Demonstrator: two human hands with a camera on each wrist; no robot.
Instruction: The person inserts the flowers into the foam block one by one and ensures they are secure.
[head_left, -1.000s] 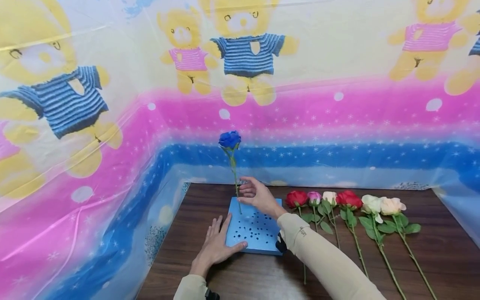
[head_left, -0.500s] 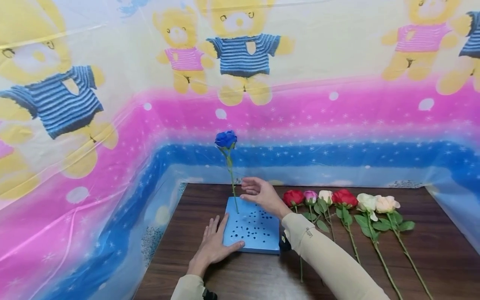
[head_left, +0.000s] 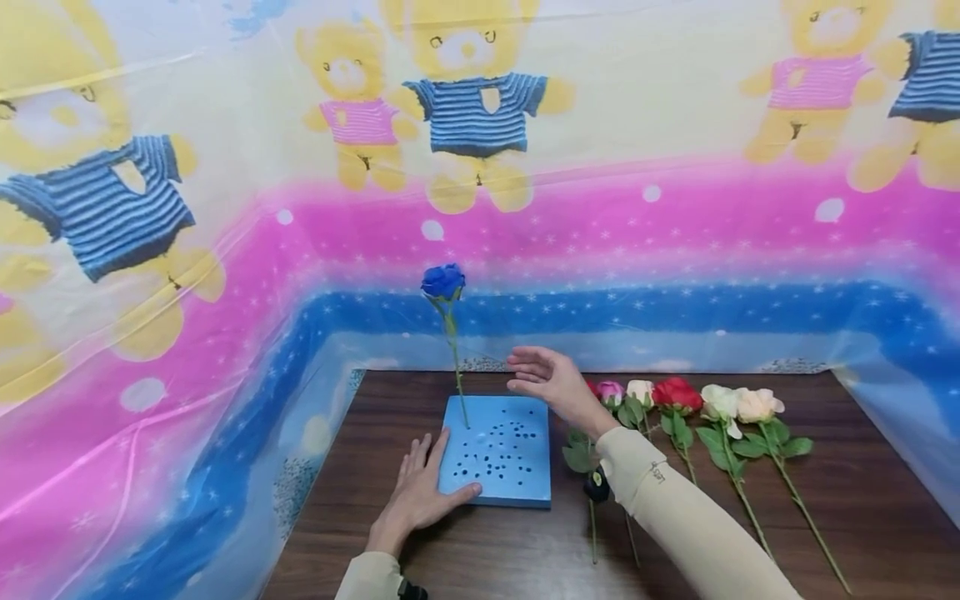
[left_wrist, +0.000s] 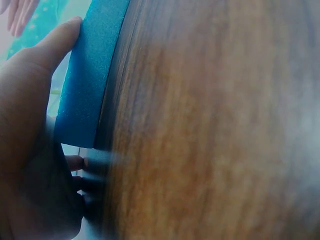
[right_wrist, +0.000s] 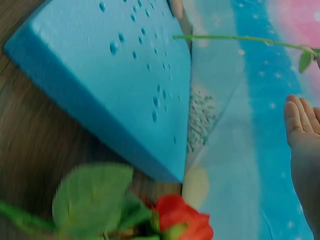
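A blue artificial rose (head_left: 443, 282) stands nearly upright, tilted slightly left, its stem in the back left part of a light blue foam block (head_left: 534, 492) dotted with dark holes. My left hand (head_left: 420, 496) lies at the block's left side with straight fingers. Its thumb (left_wrist: 62, 42) touches the block's near edge in the left wrist view. My right hand (head_left: 558, 385) hovers above the block's back right corner, fingers loosely extended, holding nothing and apart from the stem. In the right wrist view, that stem (right_wrist: 235, 38) rises from the block beyond several holes.
Several artificial roses lie in a row at right on the brown wooden table (head_left: 495, 558): pink (head_left: 610, 392), white (head_left: 640, 390), red (head_left: 677, 393), cream (head_left: 720, 402) and peach (head_left: 759, 405). Another red rose (right_wrist: 182, 220) is mostly behind my right arm. A bear-print sheet (head_left: 600, 242) hangs behind.
My right hand has moved away from the blue rose's stem to the right. My left hand stays at the block. The whole head view has shifted slightly.
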